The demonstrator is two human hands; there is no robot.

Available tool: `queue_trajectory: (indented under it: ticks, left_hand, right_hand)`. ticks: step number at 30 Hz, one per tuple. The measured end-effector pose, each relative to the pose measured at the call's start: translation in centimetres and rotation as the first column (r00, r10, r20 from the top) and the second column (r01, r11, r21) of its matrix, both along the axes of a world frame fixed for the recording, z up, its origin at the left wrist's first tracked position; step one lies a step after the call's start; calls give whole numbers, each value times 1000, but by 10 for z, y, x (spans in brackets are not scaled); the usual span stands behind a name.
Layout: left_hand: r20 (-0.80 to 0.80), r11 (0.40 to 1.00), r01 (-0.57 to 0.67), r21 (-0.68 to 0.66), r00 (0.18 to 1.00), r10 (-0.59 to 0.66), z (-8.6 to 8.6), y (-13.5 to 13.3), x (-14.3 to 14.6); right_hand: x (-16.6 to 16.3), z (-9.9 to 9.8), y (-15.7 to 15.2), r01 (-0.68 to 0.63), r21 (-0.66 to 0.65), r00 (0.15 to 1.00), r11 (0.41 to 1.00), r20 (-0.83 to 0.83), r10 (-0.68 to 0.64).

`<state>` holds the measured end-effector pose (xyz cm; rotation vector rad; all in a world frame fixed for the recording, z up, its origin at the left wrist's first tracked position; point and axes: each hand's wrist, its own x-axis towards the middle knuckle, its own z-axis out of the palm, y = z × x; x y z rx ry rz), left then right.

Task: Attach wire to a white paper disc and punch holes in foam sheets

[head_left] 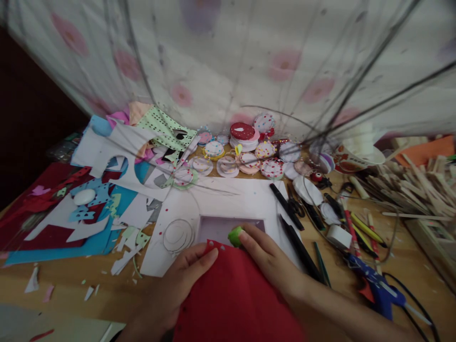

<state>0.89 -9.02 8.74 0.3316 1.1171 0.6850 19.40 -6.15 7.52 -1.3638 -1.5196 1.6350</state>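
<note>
A sheet of red paper [235,299] is held up in front of me, its top edge pinched between the thumb and fingers of my left hand [188,270]. Two small cut-out holes show along that edge near my left thumb. My right hand [261,251] is closed around a small green craft punch [235,236] at the same edge; the paper hides its lower part. Beneath lies a white sheet [228,194] with pencil-like circles on it and a shallow lilac tray [213,228], partly covered by my hands.
Paper scraps and cut sheets [107,204] spread over the left. Decorated paper circles [245,159] line the back. Black pens [287,206], pliers [368,230] and a blue glue gun [377,285] lie at right. Wooden sticks [413,185] pile behind them. Dark thin branches [320,137] hang across the view.
</note>
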Motion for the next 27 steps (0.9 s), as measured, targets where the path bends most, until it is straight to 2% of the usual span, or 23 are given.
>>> queue_trajectory:
  ticks: [4, 7, 10, 13, 16, 20, 27]
  left_hand:
    - [56, 999, 48, 5, 997, -48, 6, 1, 4]
    - [70, 995, 95, -11, 993, -94, 7, 2, 6]
    - [35, 999, 51, -16, 998, -50, 3, 1, 3]
    - [-73, 999, -33, 1, 997, 33, -2, 0, -2]
    - [-141, 998, -59, 16, 988, 61, -3, 0, -3]
    - [-151, 999, -24, 40, 988, 30, 0, 1, -1]
    - [-173, 999, -28, 41, 984, 35, 3, 3, 1]
  right_hand:
    - [-3, -5, -6, 41, 49, 998, 998, -52, -38]
    - [-3, -7, -7, 15, 48, 997, 999, -70, -12]
    - [2, -4, 0, -1, 34, 998, 999, -65, 3]
    - [10, 5, 14, -36, 33, 997, 999, -62, 38]
    - [15, 17, 26, -129, -29, 986, 991, -108, 125]
    - [13, 25, 31, -255, -135, 959, 957, -164, 232]
    - [10, 22, 29, -279, -182, 952, 943, -184, 246]
